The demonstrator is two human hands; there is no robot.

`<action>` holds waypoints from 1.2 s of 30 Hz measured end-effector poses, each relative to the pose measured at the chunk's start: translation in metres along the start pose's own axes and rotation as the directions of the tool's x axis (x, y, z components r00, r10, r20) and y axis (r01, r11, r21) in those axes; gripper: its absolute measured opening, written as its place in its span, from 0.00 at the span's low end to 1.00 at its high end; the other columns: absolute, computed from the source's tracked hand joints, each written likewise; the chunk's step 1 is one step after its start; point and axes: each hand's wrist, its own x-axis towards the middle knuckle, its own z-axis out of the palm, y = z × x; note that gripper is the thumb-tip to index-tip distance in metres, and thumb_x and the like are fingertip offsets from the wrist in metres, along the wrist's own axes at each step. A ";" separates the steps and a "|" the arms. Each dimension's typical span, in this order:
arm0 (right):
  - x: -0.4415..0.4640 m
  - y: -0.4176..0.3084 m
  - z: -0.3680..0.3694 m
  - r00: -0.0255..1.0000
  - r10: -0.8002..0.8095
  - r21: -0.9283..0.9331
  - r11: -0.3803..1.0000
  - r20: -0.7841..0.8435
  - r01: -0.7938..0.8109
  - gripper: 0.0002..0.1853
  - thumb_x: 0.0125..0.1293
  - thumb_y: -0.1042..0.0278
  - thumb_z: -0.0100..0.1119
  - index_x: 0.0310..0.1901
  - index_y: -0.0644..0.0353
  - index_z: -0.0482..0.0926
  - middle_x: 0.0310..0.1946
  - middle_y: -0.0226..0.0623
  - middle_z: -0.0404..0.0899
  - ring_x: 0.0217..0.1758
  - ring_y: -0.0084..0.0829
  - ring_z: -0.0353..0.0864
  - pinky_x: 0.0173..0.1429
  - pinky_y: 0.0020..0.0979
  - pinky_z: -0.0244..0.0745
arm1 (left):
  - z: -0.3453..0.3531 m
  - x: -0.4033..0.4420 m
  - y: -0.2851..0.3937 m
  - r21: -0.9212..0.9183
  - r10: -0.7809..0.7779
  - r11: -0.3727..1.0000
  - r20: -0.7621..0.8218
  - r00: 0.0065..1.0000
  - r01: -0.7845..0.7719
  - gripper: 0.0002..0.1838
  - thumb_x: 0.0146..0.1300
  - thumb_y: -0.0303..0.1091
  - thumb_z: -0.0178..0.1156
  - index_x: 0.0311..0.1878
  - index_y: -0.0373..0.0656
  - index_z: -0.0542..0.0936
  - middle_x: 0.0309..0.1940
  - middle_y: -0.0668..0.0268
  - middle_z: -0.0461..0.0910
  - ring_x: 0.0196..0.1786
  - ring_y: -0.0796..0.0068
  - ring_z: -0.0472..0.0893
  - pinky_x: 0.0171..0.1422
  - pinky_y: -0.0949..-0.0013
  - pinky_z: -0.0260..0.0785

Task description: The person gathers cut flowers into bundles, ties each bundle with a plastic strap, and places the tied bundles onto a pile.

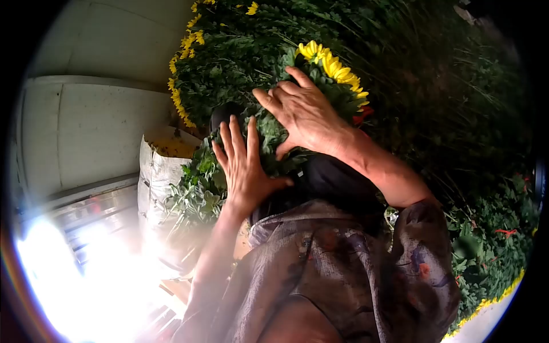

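Note:
A bunch of yellow chrysanthemums (337,71) lies across my lap, its blooms to the upper right and its leafy stems under my hands. My right hand (303,111) rests over the leaves just below the blooms, fingers spread. On the left part of the leaves is my left hand (243,166), fingers stretched out and thumb apart. Neither hand is closed round anything. Parts of the stems are hidden under the hands and in shadow.
A large pile of chrysanthemum stems (246,34) fills the space ahead, edged with yellow blooms. A white sack (154,183) stands at the left near a pale wall (97,137). More bunches (492,251) with red ties lie at the right. Bright light glares at lower left.

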 end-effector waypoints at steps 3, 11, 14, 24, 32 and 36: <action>0.008 -0.010 0.004 0.997 0.039 -0.131 0.990 -0.070 -0.048 0.53 0.34 0.37 0.72 0.60 0.67 0.67 0.38 0.35 0.76 0.51 0.34 0.72 0.73 0.43 0.45 | 0.016 0.025 -0.023 -0.060 -0.028 0.998 -0.007 1.000 0.027 0.56 0.32 0.46 0.76 0.67 0.39 0.60 0.59 0.47 0.68 0.62 0.54 0.69 0.63 0.54 0.63; -0.071 -0.072 0.011 0.832 -0.034 0.832 0.055 0.554 -0.552 0.28 0.54 0.57 0.70 0.52 0.62 0.70 0.47 0.40 0.74 0.50 0.34 0.75 0.50 0.35 0.74 | 0.001 0.002 -0.071 -0.075 0.446 0.871 -0.293 0.846 -0.486 0.39 0.32 0.38 0.77 0.53 0.39 0.74 0.39 0.55 0.80 0.39 0.56 0.81 0.43 0.60 0.75; -0.081 -0.065 0.029 0.828 -0.043 0.811 -0.178 0.559 -0.557 0.29 0.55 0.56 0.69 0.52 0.63 0.70 0.47 0.41 0.74 0.50 0.34 0.75 0.51 0.35 0.74 | 0.047 -0.032 -0.092 -0.467 0.115 0.856 -0.249 0.962 -0.223 0.37 0.36 0.40 0.76 0.53 0.41 0.74 0.40 0.59 0.78 0.40 0.60 0.80 0.42 0.62 0.75; -0.089 -0.054 0.047 0.833 -0.067 0.773 -0.337 0.549 -0.537 0.31 0.56 0.51 0.67 0.53 0.64 0.70 0.47 0.44 0.75 0.49 0.35 0.76 0.51 0.35 0.73 | 0.030 -0.069 -0.130 -0.727 0.161 0.665 0.363 0.918 0.171 0.26 0.61 0.43 0.61 0.60 0.43 0.71 0.55 0.60 0.74 0.58 0.65 0.73 0.55 0.63 0.71; -0.078 -0.040 0.061 0.863 -0.014 0.796 -0.380 0.505 -0.472 0.33 0.56 0.47 0.65 0.54 0.65 0.70 0.48 0.46 0.75 0.49 0.36 0.77 0.52 0.34 0.73 | 0.057 -0.037 -0.103 -0.493 -0.019 0.860 0.232 0.973 0.134 0.37 0.46 0.44 0.74 0.60 0.41 0.73 0.51 0.58 0.77 0.52 0.63 0.77 0.54 0.63 0.71; -0.056 -0.036 0.063 0.883 0.073 0.838 -0.359 0.464 -0.411 0.34 0.57 0.45 0.64 0.54 0.65 0.70 0.48 0.47 0.76 0.49 0.37 0.78 0.52 0.34 0.73 | 0.022 -0.003 -0.047 -0.003 0.499 0.863 -0.150 0.853 -0.505 0.33 0.45 0.40 0.74 0.55 0.38 0.76 0.41 0.58 0.81 0.42 0.62 0.80 0.47 0.63 0.73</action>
